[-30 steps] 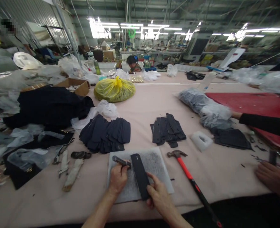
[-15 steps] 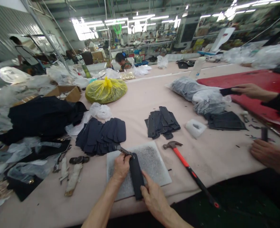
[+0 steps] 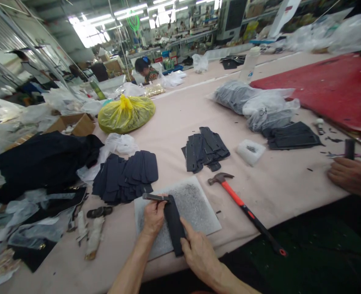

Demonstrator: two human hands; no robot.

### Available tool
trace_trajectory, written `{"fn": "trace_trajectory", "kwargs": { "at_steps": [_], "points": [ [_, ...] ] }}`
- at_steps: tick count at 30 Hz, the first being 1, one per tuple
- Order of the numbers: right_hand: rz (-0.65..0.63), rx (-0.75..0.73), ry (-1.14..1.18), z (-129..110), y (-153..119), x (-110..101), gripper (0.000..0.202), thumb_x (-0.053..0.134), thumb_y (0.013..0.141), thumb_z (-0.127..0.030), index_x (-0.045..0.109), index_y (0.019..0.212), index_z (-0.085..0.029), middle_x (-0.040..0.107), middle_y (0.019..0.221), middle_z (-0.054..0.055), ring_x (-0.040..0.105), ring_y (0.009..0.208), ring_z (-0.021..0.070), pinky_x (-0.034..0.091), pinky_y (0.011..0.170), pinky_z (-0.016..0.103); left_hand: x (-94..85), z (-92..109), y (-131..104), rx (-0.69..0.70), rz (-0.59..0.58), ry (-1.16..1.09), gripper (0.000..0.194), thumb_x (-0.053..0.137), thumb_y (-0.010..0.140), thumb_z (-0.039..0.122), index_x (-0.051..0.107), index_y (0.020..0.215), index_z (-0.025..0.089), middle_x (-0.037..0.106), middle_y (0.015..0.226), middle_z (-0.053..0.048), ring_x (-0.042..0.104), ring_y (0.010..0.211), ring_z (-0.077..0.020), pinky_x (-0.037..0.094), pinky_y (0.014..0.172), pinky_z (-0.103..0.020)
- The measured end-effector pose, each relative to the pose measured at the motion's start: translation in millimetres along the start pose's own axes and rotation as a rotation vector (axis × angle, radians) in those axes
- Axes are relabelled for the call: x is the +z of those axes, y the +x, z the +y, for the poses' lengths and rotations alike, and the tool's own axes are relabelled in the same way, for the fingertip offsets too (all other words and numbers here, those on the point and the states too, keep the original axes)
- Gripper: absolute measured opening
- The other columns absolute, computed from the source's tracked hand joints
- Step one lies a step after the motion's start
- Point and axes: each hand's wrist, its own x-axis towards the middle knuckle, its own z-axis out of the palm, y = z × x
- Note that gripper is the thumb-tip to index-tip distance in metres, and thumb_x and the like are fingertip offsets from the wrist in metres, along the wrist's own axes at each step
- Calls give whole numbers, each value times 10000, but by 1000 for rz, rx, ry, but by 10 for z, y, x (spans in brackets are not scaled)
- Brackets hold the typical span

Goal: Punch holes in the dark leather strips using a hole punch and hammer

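Note:
My left hand (image 3: 154, 214) pinches a slim metal punch (image 3: 153, 197) near the top end of a dark fabric-like piece (image 3: 173, 228). The punch lies nearly level, its free end pointing left; whether its other end touches the piece I cannot tell. My right hand (image 3: 199, 249) grips the lower right edge of that piece, index finger stretched along its side. Under the piece is a pale board (image 3: 203, 216) covered with dark marks. To the right of the board rests a claw hammer (image 3: 235, 198) with a red and black handle.
Dark cut pieces lie in a fanned stack (image 3: 127, 173) at left and a pile (image 3: 205, 149) ahead. A white block (image 3: 250, 152), a yellow bag (image 3: 127, 114) and wrapped tools (image 3: 94, 237) surround the work. At right, a co-worker's hand (image 3: 352, 175) holds a small dark piece.
The punch has swung from a slant to nearly level in my left hand. My right hand still grips the dark piece. The co-worker's other hand has gone out of view, and the view has tilted.

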Motion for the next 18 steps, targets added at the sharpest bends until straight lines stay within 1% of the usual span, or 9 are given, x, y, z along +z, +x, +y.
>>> {"fn": "trace_trajectory", "kwargs": {
  "at_steps": [5,10,13,18],
  "points": [
    [6,-13,-37,-11,5,-16,589,420,906,-229,379,1486,-139,727,979,128,685,866,271,496,809,361,-2,3,14,-2,-1,12,261,507,905,351,700,1004,207,751,1037,-63,697,985,-222,554,922,-363],
    [-26,-21,-56,-23,12,-38,606,422,900,-226,364,1491,-104,731,932,136,686,820,278,502,780,368,12,-18,16,2,-5,39,268,493,907,355,697,1000,208,751,1033,-61,697,986,-225,553,931,-378],
    [-17,-35,-69,-5,13,-25,604,418,907,-225,356,1494,-99,730,910,134,682,799,275,501,765,368,20,-29,11,27,-11,64,251,502,909,341,695,1004,212,750,1035,-56,696,989,-221,554,928,-369],
    [-10,-67,-125,29,10,27,597,422,915,-234,357,1492,-96,722,906,138,678,820,284,499,769,377,45,-45,20,99,-29,107,222,502,908,296,687,1005,222,747,1034,-55,687,1011,-224,546,944,-383]
  ]
}}
